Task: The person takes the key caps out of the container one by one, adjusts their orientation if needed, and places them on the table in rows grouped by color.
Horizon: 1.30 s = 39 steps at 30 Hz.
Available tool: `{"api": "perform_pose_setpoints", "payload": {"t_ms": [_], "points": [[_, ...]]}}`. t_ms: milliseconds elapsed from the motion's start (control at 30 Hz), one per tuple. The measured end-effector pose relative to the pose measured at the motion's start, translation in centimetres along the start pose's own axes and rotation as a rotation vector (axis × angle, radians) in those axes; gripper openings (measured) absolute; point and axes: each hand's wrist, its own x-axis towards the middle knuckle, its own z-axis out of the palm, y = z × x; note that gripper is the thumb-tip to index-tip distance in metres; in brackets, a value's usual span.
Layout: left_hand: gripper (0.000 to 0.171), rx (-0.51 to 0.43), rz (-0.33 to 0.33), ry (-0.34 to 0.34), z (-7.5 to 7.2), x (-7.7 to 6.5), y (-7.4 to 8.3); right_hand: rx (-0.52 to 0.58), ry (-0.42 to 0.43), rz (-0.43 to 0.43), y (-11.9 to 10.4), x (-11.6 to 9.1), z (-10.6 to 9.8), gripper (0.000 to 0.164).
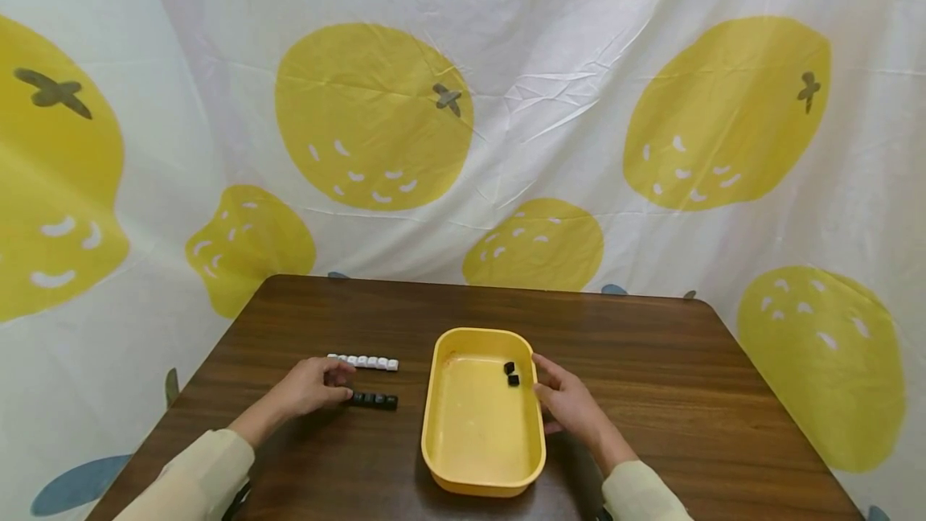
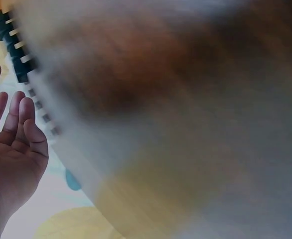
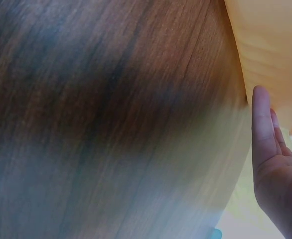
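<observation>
My left hand [image 1: 316, 386] hovers at the left end of a row of black keycaps [image 1: 376, 400]. In the left wrist view, a gap shows between its thumb and its loosely bent fingers, and the black keycaps [image 2: 14, 47] stand just beyond the fingertips. Behind them lies a row of white keycaps [image 1: 369, 363], partly covered by that hand. A yellow tray [image 1: 484, 483] stands to the right, with two black keycaps [image 1: 511, 375] inside near its right wall. Against that wall rests my right hand [image 1: 573, 404], its fingers extended along the outside.
The brown wooden table [image 1: 665, 376] stretches around the tray on all sides. A white curtain [image 1: 521, 127] with yellow lemon prints hangs behind the table's far edge and down both sides.
</observation>
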Motion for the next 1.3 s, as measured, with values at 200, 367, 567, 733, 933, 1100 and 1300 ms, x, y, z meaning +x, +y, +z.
{"api": "perform_pose_setpoints", "payload": {"t_ms": [200, 367, 567, 733, 933, 1100, 1300], "points": [[0.029, -0.018, -0.029, 0.017, -0.3, 1.6, 2.2, 0.003, 0.004, 0.006, 0.0, 0.1, 0.0, 0.053], [0.031, -0.041, 0.001, 0.025, 0.0, 3.4, 4.5, 0.000, 0.004, 0.009, 0.0, 0.1, 0.0, 0.053], [0.030, -0.106, 0.064, -0.004, 1.3, 5.6, 8.1, -0.006, 0.007, 0.014, 0.0, 0.0, 0.1, 0.054], [0.031, -0.152, 0.114, -0.040, 3.1, 7.6, 11.4, -0.011, 0.006, 0.012, 0.0, 0.1, 0.1, 0.054], [0.029, -0.105, 0.177, -0.089, 6.2, 10.0, 14.2, -0.011, 0.000, 0.008, 0.1, 0.1, 0.0, 0.053], [0.030, -0.025, 0.209, -0.138, 8.7, 11.6, 15.6, -0.014, -0.007, 0.003, 0.1, 0.2, -0.2, 0.053], [0.028, 0.076, 0.221, -0.204, 10.8, 12.9, 16.1, -0.002, -0.029, -0.016, 0.1, 0.1, -0.3, 0.054]]}}
